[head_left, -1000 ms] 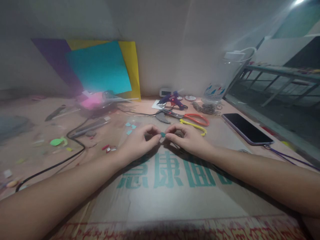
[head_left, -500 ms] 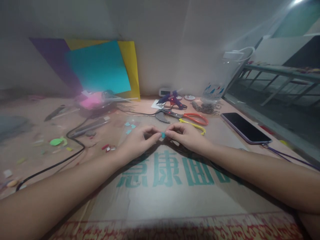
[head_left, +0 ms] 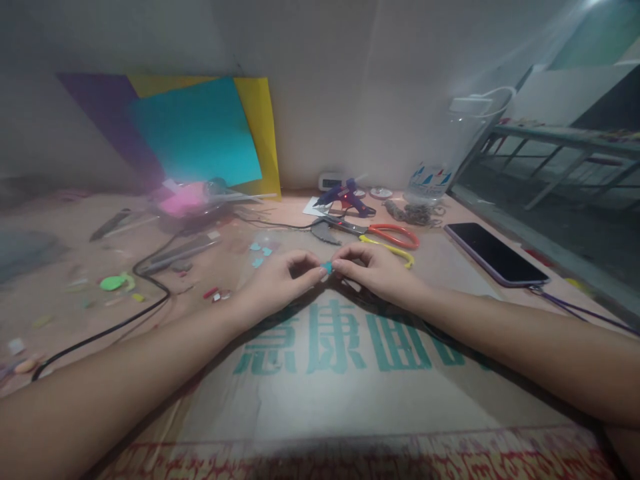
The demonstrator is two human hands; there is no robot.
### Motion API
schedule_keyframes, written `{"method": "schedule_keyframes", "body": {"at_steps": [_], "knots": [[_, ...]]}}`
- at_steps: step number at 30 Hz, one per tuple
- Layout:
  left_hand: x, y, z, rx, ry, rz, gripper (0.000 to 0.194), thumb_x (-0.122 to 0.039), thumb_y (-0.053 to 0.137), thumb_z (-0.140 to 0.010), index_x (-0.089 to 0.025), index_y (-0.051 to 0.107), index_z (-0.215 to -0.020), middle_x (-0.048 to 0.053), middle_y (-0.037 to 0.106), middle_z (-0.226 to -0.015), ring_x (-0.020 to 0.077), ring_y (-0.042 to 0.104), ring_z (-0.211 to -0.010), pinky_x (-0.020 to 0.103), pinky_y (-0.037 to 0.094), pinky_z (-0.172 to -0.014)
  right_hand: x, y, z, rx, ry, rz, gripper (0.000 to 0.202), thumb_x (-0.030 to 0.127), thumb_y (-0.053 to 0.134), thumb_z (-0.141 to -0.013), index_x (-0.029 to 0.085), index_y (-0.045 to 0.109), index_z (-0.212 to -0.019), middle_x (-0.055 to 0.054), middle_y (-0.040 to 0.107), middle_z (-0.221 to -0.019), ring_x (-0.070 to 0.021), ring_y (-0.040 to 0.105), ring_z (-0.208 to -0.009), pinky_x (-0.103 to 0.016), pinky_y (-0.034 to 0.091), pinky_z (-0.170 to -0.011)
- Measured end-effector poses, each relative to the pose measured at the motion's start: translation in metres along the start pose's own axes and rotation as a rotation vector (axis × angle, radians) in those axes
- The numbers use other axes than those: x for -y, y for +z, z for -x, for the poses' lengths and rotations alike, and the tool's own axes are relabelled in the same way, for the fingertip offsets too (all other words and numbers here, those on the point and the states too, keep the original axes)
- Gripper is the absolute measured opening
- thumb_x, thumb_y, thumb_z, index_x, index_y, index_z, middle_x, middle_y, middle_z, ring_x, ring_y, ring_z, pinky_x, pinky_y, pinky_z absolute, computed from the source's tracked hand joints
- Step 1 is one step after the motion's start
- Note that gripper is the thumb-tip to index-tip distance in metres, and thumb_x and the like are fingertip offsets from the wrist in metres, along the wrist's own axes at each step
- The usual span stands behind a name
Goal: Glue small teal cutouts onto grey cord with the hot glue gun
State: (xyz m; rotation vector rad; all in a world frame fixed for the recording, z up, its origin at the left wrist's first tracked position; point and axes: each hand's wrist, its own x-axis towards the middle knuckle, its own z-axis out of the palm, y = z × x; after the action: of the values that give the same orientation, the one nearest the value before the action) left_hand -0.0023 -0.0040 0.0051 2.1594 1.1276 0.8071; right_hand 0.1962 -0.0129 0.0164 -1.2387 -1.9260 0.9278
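Observation:
A tiny teal cut-out piece (head_left: 327, 267) is pinched between both hands, above the printed cardboard (head_left: 310, 407). The thumb and fingertips of my left hand (head_left: 287, 277) close on its left side. On its right side, my right hand (head_left: 375, 270) grips it in the same way. Fingertips cover part of the piece, so its full outline is hard to make out. Several small light-blue cut-outs (head_left: 261, 251) lie just left of my left hand. Behind my right hand rest pliers (head_left: 350, 228) with one orange and one yellow handle.
A purple glue gun (head_left: 345, 199) with a red light stands behind the pliers. To the right lie a phone (head_left: 493, 253) and a clear plastic container (head_left: 435, 160). Coloured sheets (head_left: 200, 133) lean on the wall. A black cable (head_left: 125, 327) and paper scraps cover the left side.
The teal piece has turned slightly between my fingertips and shows a little more of itself. The view has shifted very slightly; both hands stay nearly in place.

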Motion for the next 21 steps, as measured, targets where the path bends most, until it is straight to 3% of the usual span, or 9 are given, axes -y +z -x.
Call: {"method": "schedule_keyframes", "body": {"at_steps": [6,11,15,21], "knots": [[0.0031,0.0008,-0.0003,-0.003,0.02,0.059,0.022,-0.038,0.056,-0.084,-0.019,0.067,-0.083,0.0,0.069,-0.078,0.015,0.061,-0.073,0.024,0.047,-0.066,0.0003,0.0016,0.0009,-0.014,-0.057,-0.076,0.026,0.04,0.054,-0.085,0.016,0.061,-0.09,-0.001,0.064,-0.075,-0.0123,0.06,-0.066,-0.024,0.045,-0.06],[0.0019,-0.002,-0.0006,-0.071,-0.057,0.095,0.026,-0.042,0.056,-0.084,-0.018,0.065,-0.079,0.001,0.068,-0.076,0.0149,0.061,-0.07,0.024,0.046,-0.061,0.0004,0.003,-0.0003,-0.051,-0.109,0.053,0.021,0.035,0.065,-0.078,0.017,0.063,-0.09,-0.003,0.067,-0.084,-0.0148,0.061,-0.076,-0.027,0.048,-0.068],[0.0003,-0.0013,0.0001,-0.029,-0.022,0.07,0.026,-0.041,0.055,-0.084,-0.018,0.065,-0.08,0.0,0.068,-0.077,0.0153,0.062,-0.073,0.024,0.047,-0.065,0.0005,0.0036,0.0,-0.042,-0.108,0.125,0.014,0.03,0.059,-0.081,0.017,0.064,-0.083,-0.002,0.067,-0.08,-0.0144,0.061,-0.074,-0.027,0.047,-0.068],[0.0011,0.0006,0.0004,-0.06,0.005,0.019,0.022,-0.038,0.055,-0.084,-0.018,0.065,-0.086,0.001,0.069,-0.083,0.017,0.062,-0.08,0.026,0.048,-0.069,0.0028,0.0031,0.0017,-0.011,-0.118,0.19,0.016,0.031,0.057,-0.083,0.017,0.064,-0.084,-0.002,0.068,-0.079,-0.0148,0.062,-0.074,-0.026,0.047,-0.067]]}}
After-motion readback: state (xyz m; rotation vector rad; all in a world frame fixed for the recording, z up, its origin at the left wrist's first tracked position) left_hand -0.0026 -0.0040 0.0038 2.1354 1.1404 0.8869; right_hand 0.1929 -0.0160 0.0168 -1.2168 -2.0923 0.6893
